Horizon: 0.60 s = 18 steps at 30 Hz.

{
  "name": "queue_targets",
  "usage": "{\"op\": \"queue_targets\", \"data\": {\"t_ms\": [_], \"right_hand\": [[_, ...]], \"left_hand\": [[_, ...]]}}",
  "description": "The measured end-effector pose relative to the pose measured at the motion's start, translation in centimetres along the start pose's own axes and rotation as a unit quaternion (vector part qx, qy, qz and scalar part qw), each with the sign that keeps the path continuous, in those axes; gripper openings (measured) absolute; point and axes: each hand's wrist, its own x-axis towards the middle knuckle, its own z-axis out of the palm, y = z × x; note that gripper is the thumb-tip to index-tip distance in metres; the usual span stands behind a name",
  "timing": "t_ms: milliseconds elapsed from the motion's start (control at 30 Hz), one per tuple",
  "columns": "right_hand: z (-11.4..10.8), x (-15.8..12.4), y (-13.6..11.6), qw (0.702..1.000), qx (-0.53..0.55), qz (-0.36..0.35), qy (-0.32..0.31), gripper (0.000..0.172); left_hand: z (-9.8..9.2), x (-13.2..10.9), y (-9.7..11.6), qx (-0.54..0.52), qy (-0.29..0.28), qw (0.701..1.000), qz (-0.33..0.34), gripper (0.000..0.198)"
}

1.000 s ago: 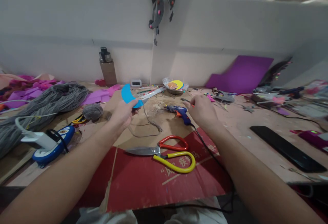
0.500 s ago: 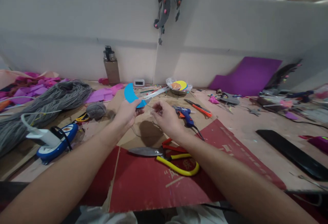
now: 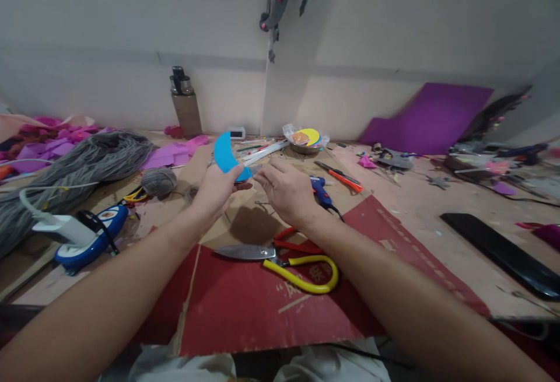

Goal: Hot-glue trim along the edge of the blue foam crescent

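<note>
While left hand (image 3: 217,189) grips blue crescent (image 3: 224,153) | right hand (image 3: 289,191) half-hides glue gun (image 3: 322,195) | its grip unclear

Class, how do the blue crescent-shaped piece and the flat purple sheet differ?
The blue crescent-shaped piece looks much smaller than the flat purple sheet. The left hand holds the crescent; the sheet is propped by the white wall. Both look plain-coloured.
</note>
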Motion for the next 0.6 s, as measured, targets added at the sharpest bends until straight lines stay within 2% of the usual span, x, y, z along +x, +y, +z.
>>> {"op": "queue_targets", "data": {"t_ms": [133,233,467,600], "right_hand": [[-0.6,0.5,0.4,1.0,-0.004,0.011,0.005,0.032],[-0.8,0.7,0.7,0.999,0.029,0.02,0.013,0.027],[-0.4,0.6,1.6,0.986,0.154,0.044,0.038,0.018],[-0.5,0.6,2.1,0.967,0.247,0.06,0.019,0.019]], "left_hand": [[0.1,-0.6,0.2,0.108,-0.033,0.992,0.05,0.019],[0.2,-1.0,0.7,0.164,-0.071,0.982,0.059,0.026],[0.3,-1.2,1.2,0.215,-0.116,0.969,0.035,0.034],[-0.2,-0.7,0.7,0.241,-0.14,0.959,0.055,0.034]]}}
